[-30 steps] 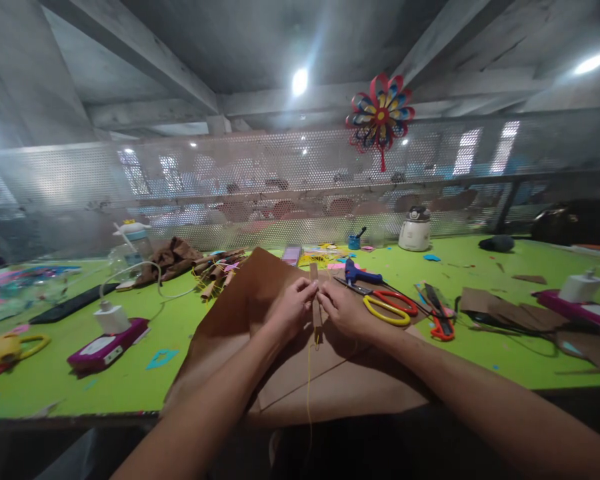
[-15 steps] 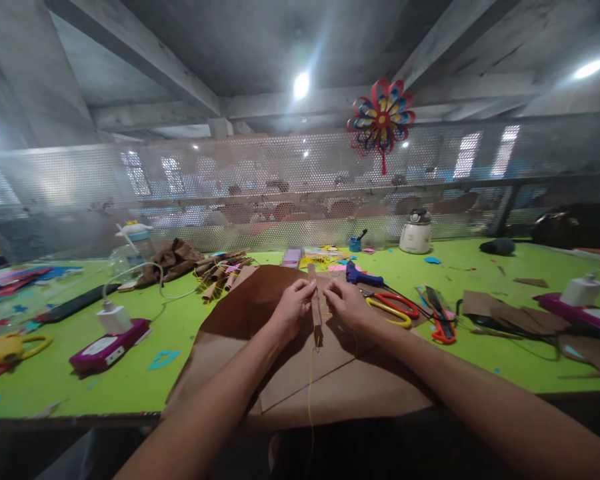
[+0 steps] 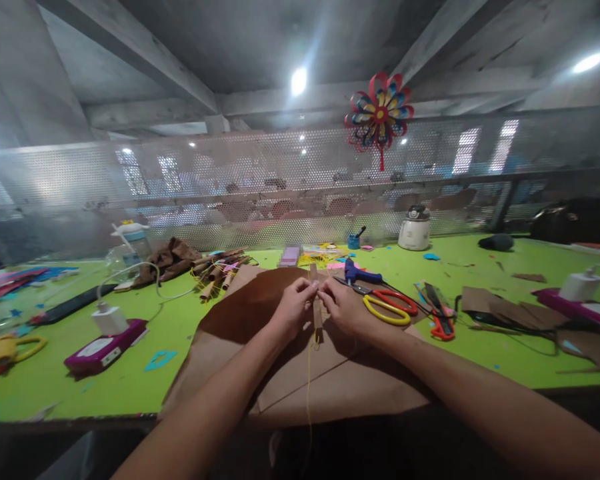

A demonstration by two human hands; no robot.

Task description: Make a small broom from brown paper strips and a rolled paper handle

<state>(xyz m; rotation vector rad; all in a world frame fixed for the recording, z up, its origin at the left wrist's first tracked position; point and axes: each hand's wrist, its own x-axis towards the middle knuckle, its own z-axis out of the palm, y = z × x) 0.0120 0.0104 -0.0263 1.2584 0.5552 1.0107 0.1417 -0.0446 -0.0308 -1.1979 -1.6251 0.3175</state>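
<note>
A narrow folded brown paper strip [image 3: 318, 321] stands lengthwise between my hands, over a large brown paper sheet [image 3: 340, 387]. My left hand [image 3: 296, 303] pinches the strip near its upper part. The closed fingers of my right hand [image 3: 341, 303] meet the strip from the other side, fingertips close to the left ones; whatever they pinch is too small to make out. A thin yellow string [image 3: 309, 393] hangs from the strip's near end, down over the sheet's front edge. Scissors with red and yellow handles [image 3: 387, 319] lie just right of my right hand.
On the green table [image 3: 125, 393] are a blue glue gun [image 3: 363, 275], a red-handled cutter [image 3: 443, 327], paper rolls [image 3: 220, 273], purple power strips [image 3: 103, 353], a white jug [image 3: 414, 232] and brown scraps [image 3: 510, 310]. A mesh divider stands behind.
My right hand has moved left, its fingertips now at the strip and close to my left fingertips. My left hand keeps its hold. The view has shifted slightly.
</note>
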